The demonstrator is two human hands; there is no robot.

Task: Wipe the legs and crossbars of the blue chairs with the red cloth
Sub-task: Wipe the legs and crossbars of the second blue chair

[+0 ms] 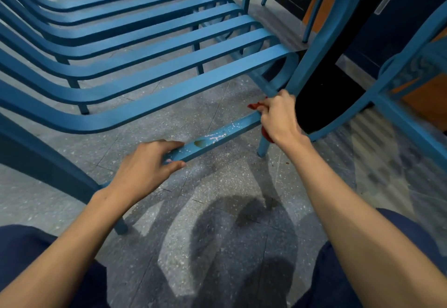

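Dark trousers [36, 259] fill the bottom corners, and both bare forearms reach out from them to the crossbar [225, 133]. The left hand [145, 169] grips the crossbar's left end, fingers curled over its top and thumb on its near side. The right hand [278, 119] is at the crossbar's right end, closed round the red cloth [256, 106], which is bunched where the bar meets the leg [263, 145]; red shows above and below the fist. Between the hands the crossbar carries white specks and a brownish stain [200, 142]. The chair [169, 65] spreads its slats beyond the crossbar, and speckled grey floor [217, 211] lies beneath it
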